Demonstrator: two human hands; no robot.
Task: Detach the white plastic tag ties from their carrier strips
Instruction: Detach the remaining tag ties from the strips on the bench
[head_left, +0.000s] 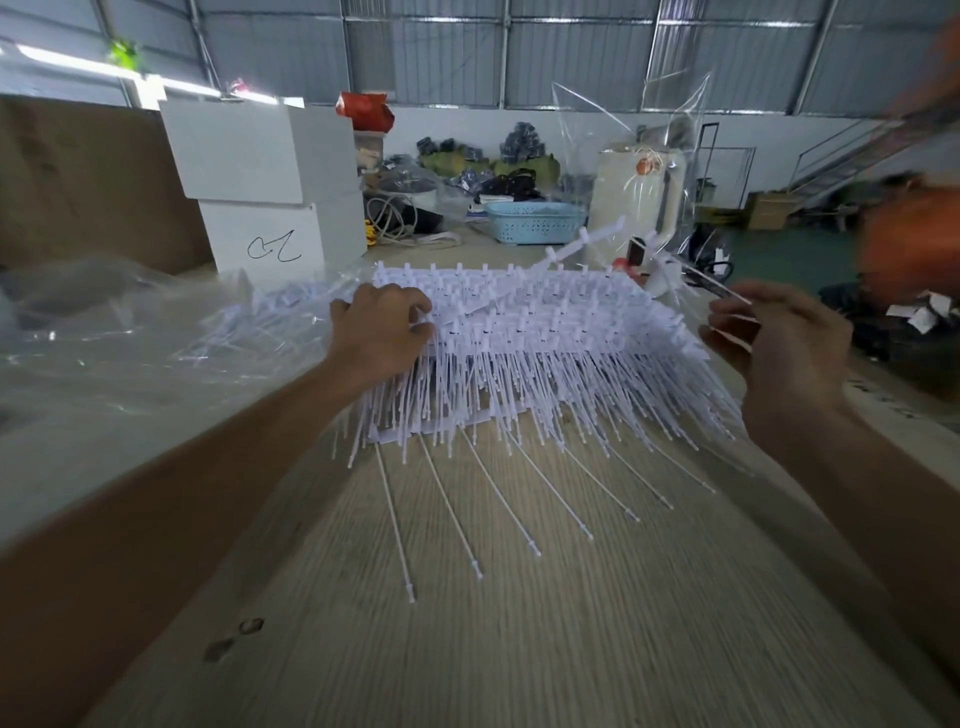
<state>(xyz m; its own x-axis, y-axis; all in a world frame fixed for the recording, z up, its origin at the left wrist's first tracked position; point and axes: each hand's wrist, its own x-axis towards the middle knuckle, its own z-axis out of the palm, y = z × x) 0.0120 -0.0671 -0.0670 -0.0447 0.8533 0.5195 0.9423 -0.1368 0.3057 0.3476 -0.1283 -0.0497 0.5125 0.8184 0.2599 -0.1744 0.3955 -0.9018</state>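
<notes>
I press my left hand (382, 332), fingers curled onto the stack of carrier strips (519, 322) on the counter (519, 623), probably to steady it. My right hand (779, 338) pinches one thin white tag tie (727, 293) at the stack's right edge, seemingly pulling it free.

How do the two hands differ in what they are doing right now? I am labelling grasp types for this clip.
The left hand lies palm-down, fingers curled onto the stacked pile of white plastic tag ties on carrier strips; the right hand is raised beside the pile, off it. The left hand grips the pile's left edge; the right hand pinches one thin white plastic strip. Both are bare, above the wood-grain table.
</notes>
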